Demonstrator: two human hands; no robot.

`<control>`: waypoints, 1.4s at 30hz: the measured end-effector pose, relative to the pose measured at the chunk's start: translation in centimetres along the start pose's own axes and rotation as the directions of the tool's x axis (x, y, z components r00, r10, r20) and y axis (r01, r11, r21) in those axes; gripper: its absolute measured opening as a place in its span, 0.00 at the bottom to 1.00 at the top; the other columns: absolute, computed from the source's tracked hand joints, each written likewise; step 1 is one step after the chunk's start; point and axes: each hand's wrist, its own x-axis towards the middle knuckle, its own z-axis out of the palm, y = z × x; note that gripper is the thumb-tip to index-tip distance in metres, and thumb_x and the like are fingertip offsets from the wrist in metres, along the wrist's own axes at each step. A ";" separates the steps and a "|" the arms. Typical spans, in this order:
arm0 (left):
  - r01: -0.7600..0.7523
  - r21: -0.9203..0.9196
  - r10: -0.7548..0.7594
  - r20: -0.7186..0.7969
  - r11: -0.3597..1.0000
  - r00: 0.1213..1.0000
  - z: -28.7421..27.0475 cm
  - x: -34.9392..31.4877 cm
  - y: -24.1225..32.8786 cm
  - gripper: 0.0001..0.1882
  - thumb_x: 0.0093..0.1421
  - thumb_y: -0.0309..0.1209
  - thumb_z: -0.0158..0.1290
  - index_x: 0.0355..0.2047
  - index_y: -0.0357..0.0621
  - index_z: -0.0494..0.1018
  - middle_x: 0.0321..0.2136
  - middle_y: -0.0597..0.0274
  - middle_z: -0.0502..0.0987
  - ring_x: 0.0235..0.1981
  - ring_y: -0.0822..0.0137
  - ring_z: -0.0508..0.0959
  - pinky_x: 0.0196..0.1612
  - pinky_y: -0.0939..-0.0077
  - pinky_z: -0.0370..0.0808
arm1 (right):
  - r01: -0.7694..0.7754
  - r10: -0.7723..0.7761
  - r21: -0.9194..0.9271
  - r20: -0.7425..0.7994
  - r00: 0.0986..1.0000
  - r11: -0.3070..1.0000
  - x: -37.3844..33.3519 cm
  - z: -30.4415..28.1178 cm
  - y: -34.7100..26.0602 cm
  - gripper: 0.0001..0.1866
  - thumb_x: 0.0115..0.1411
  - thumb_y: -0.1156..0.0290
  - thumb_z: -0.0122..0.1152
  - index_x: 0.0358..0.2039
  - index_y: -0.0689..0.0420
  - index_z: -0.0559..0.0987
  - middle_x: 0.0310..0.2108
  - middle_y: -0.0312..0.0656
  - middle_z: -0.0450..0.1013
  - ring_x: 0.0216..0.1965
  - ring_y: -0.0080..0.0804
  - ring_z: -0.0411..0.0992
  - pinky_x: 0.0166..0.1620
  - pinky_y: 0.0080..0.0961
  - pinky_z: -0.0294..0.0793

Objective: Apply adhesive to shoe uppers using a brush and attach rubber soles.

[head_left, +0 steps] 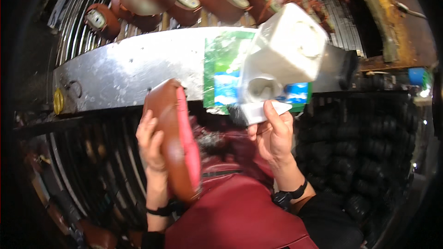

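Note:
In my left hand (151, 143) is a brown leather shoe (173, 157), tilted on its side with its pink sole face turned to the right. My fingers wrap round the shoe's left side. A flat white brush (256, 114) with dark bristles is pinched between the thumb and fingers of my right hand (276, 133). Its bristles point left, toward the shoe but apart from it. Just beyond the brush stands a white plastic container (295, 37) with a round opening low on its near side. Motion blurs the shoe slightly.
A metal ledge (134, 67) runs across in front of me, with a green and blue printed sheet (217, 83) under the container. Behind it, several brown shoes (187, 14) rest on a slatted roller rack. A yellow ring (58, 101) hangs at the ledge's left end.

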 end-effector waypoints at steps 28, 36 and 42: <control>-0.092 0.226 0.110 -0.069 0.970 0.992 0.6 2.4 1.9 0.29 0.61 0.28 0.61 0.62 0.33 0.69 0.61 0.40 0.74 0.62 0.43 0.75 0.65 0.49 0.72 | 0.732 -0.090 -0.136 0.961 0.260 0.668 -5.5 1.2 1.4 0.28 0.75 0.54 0.53 0.40 0.73 0.81 0.35 0.54 0.83 0.35 0.50 0.83 0.44 0.44 0.86; -0.067 0.291 0.074 -0.012 0.954 0.997 0.3 4.0 3.8 0.35 0.57 0.31 0.64 0.63 0.30 0.69 0.61 0.40 0.74 0.63 0.43 0.74 0.66 0.51 0.70 | 0.330 -0.060 -0.389 0.567 0.822 0.860 -3.9 2.0 -0.7 0.10 0.68 0.74 0.65 0.40 0.72 0.81 0.36 0.52 0.82 0.28 0.26 0.78 0.31 0.25 0.79; 0.003 0.307 -0.010 0.022 0.952 1.000 -0.4 6.6 4.6 0.38 0.52 0.27 0.67 0.64 0.33 0.69 0.60 0.45 0.75 0.62 0.47 0.75 0.65 0.55 0.69 | 0.705 -0.234 -0.203 0.851 0.470 0.679 -4.0 4.1 -2.9 0.09 0.53 0.83 0.72 0.34 0.72 0.82 0.31 0.56 0.81 0.30 0.39 0.82 0.33 0.27 0.81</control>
